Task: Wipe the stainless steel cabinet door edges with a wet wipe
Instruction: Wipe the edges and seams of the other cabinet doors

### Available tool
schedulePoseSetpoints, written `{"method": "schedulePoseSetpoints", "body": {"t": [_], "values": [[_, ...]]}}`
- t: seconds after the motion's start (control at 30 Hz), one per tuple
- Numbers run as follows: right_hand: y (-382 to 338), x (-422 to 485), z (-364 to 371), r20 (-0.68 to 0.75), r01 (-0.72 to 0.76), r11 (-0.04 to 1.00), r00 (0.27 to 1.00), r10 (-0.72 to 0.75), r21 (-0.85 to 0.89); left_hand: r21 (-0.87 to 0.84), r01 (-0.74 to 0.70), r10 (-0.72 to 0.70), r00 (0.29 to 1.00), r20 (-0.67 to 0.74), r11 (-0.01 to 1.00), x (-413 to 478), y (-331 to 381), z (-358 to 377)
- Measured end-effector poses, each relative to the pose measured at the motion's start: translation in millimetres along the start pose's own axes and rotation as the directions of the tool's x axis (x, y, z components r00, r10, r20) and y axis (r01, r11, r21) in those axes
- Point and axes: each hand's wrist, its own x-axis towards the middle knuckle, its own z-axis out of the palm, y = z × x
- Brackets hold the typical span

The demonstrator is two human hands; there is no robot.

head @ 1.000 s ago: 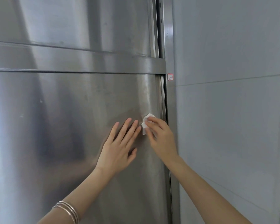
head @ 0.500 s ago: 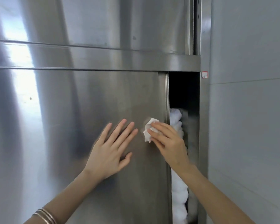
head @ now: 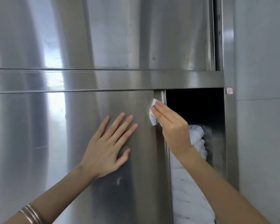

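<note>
We are steadying the cabinet door with a flat left hand, right hand pinching the wet wipe firmly onto its edge.

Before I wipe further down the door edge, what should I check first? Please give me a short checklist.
1. Right hand holds the wipe: ok.
2. Wipe lies on the door edge: ok.
3. Left hand flat on the door, steadying it: ok.
4. White cloth in the opening clear of the edge: cannot tell.
5. Wipe wet enough: cannot tell.
</note>
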Motion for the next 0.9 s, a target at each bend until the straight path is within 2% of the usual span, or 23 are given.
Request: {"method": "schedulePoseSetpoints", "body": {"t": [0.2, 0.43, 0.57, 0.73, 0.9], "values": [[-0.1, -25.8, 5.2, 0.037, 0.022, 0.992, 0.999, -0.018, -0.124, 0.042, -0.015, 0.017, 0.999, -0.048, 0.999, -1.7, -1.8, 10.7], [-1.3, -13.5, -6.9, 0.000, -0.006, 0.999, 1.000, 0.006, 0.048, 0.050, -0.007, 0.009, 0.999, -0.043, 0.999, -1.0, 0.1, 8.5], [2.8, 8.8, -6.0, -0.047, 0.045, 0.998, 0.998, -0.043, 0.043, 0.049, -0.007, 0.009, 0.999, -0.040, 0.999, -1.3, 0.1, 7.7], [-5.4, -1.3, 0.3, 0.059, -0.038, 0.997, 0.997, 0.042, -0.061, 0.053, -0.001, 0.004, 0.999, -0.043, 0.999, -1.0, 0.8, 7.2], [3.6, 6.0, -3.2, 0.087, -0.067, 0.997, 0.994, 0.069, -0.023, 0.057, -0.006, 0.008, 0.999, -0.037, 0.998, -0.9, 0.5, 7.2]]}}
